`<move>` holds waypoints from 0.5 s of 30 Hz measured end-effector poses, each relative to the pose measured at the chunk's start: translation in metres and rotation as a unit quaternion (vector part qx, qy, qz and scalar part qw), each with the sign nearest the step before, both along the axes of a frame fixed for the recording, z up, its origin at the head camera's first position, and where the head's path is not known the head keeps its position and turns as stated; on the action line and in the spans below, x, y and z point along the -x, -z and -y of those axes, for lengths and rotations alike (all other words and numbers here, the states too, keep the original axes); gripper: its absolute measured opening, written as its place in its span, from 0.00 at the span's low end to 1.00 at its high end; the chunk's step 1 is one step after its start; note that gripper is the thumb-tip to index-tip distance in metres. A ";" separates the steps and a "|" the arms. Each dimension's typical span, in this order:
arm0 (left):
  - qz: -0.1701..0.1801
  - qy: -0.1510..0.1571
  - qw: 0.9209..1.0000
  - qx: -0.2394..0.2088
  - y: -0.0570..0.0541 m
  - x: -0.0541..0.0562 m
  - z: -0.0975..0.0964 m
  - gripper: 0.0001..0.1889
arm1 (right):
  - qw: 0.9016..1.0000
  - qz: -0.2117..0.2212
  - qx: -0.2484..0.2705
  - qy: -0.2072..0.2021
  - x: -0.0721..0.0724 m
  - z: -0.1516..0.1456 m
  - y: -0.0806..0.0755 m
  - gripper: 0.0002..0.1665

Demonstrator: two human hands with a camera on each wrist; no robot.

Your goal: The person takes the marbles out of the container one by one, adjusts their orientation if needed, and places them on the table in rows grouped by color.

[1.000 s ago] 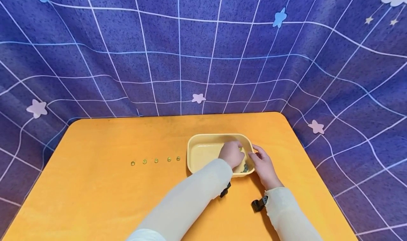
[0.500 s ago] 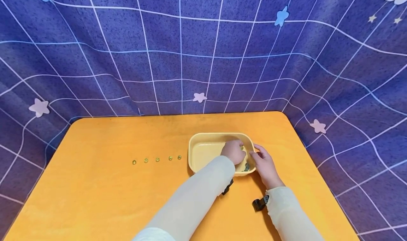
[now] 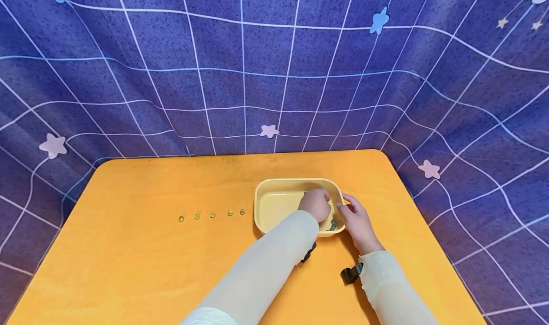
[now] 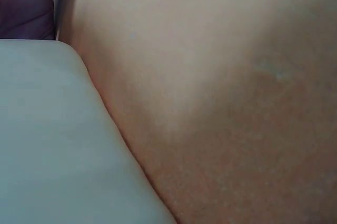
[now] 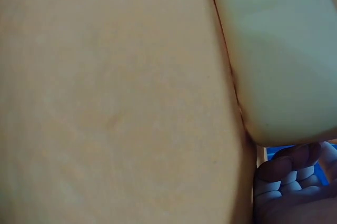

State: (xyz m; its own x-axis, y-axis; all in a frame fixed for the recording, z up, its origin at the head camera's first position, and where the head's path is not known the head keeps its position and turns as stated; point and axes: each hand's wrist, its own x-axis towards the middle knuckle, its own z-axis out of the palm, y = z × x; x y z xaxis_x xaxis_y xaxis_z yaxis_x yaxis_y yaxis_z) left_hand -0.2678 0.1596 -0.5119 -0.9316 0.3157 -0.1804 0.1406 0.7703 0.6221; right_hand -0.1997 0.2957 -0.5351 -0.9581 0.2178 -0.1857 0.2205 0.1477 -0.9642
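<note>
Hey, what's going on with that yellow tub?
A person has their left hand inside the pale yellow tub; I can't tell if it holds anything. The right hand holds the tub's right end. Small dark pieces lie in the tub, and five little yellowish-green pieces sit in a row on the orange table, left of it.

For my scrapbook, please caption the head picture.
Left hand in yellow tub, right hand holding its rim, five tiny pieces lined up.

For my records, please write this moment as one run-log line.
left hand: inside tub, grasp hidden; right hand: holds tub's right end; five small pieces: in row on table
</note>
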 end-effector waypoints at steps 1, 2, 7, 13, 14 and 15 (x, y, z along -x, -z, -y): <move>-0.001 0.000 1.000 0.003 0.000 0.000 0.000 0.09 | 1.000 0.000 0.001 -0.001 0.000 0.000 0.000 0.25; -0.004 0.000 1.000 0.008 0.000 0.000 0.000 0.09 | 1.000 0.000 0.002 -0.001 0.000 0.000 0.000 0.25; -0.021 0.005 0.999 0.034 0.001 0.001 0.002 0.04 | 1.000 -0.003 0.005 0.005 -0.001 0.001 0.000 0.25; -0.033 0.008 0.998 0.047 0.001 0.002 0.003 0.07 | 1.000 -0.003 0.003 0.005 0.000 0.002 0.000 0.25; -0.036 0.009 0.998 0.045 0.002 0.002 0.003 0.07 | 1.000 -0.001 0.003 0.004 0.001 0.001 0.000 0.25; -0.037 0.008 0.998 0.043 0.004 0.003 0.003 0.08 | 1.000 0.000 0.004 0.003 0.001 0.001 0.000 0.25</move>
State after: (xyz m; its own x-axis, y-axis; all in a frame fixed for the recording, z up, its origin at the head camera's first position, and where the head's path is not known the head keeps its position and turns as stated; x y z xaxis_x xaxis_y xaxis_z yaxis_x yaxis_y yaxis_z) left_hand -0.2707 0.1567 -0.5156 -0.9385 0.3168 -0.1371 0.1967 0.8172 0.5417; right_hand -0.2008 0.2949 -0.5352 -0.9566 0.2226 -0.1880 0.2220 0.1391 -0.9651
